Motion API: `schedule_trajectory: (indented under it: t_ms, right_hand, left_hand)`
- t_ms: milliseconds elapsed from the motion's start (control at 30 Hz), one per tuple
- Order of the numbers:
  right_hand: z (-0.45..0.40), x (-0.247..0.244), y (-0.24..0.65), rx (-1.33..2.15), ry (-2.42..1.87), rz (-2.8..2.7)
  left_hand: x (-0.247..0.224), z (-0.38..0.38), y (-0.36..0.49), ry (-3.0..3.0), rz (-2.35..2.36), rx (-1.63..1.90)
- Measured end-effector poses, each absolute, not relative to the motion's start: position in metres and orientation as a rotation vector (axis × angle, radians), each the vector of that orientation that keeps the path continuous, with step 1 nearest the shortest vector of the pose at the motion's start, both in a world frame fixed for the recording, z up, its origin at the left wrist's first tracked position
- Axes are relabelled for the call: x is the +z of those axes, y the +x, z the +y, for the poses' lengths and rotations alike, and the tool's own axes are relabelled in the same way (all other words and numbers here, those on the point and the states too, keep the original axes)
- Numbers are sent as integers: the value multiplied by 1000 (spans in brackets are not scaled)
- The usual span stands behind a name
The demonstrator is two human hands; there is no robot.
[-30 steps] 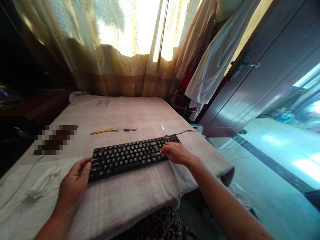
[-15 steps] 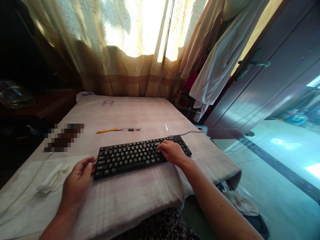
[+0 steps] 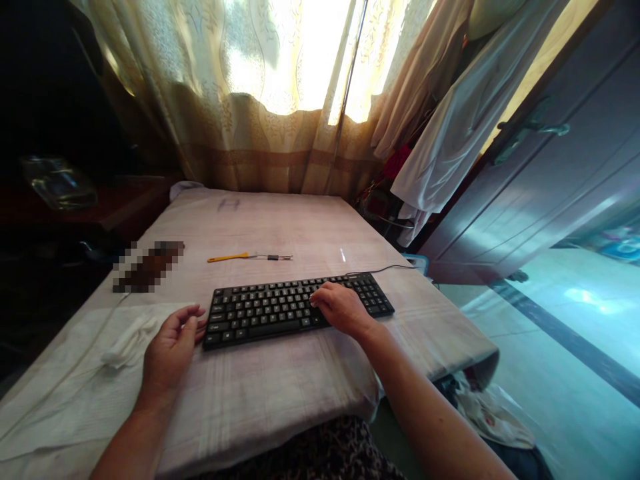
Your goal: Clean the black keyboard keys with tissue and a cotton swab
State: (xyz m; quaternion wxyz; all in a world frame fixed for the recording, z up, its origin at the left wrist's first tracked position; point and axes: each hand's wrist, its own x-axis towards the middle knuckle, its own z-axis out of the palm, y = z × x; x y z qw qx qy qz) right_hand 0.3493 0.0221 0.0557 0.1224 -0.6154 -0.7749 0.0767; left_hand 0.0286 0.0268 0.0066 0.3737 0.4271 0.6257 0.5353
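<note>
A black keyboard [image 3: 280, 328] lies on the cloth-covered table, its keys facing up. My left hand [image 3: 175, 337] rests beside the keyboard's left end, fingers loosely bent and slightly apart, with the fingertips at its edge. Over the right-middle keys is my right hand [image 3: 343, 308], its fingers curled together and pointing left; whatever lies between or under the fingertips is hidden. Behind the keyboard lies a thin tool with a yellow handle [image 3: 228, 257], a metal shaft and a dark sleeve near its tip.
On the left, a crumpled white cloth [image 3: 131, 341] and a pale cable lie near a pixelated dark object [image 3: 150, 268]. The keyboard's cord [image 3: 395, 267] runs off the table's right side. Curtains [image 3: 240, 143] hang behind; a door [image 3: 525, 173] stands at right.
The view has shifted, so the table and keyboard appear farther right. My right hand has moved left across the keys. My left hand stays by the keyboard's left end.
</note>
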Motion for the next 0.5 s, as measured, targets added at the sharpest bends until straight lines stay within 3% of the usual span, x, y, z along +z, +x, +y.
schedule_trajectory:
  t_ms: [500]
  right_hand:
    - [29, 54, 307, 285, -1668, -2341]
  left_hand:
    - [2, 27, 27, 1151, 1575, 1391]
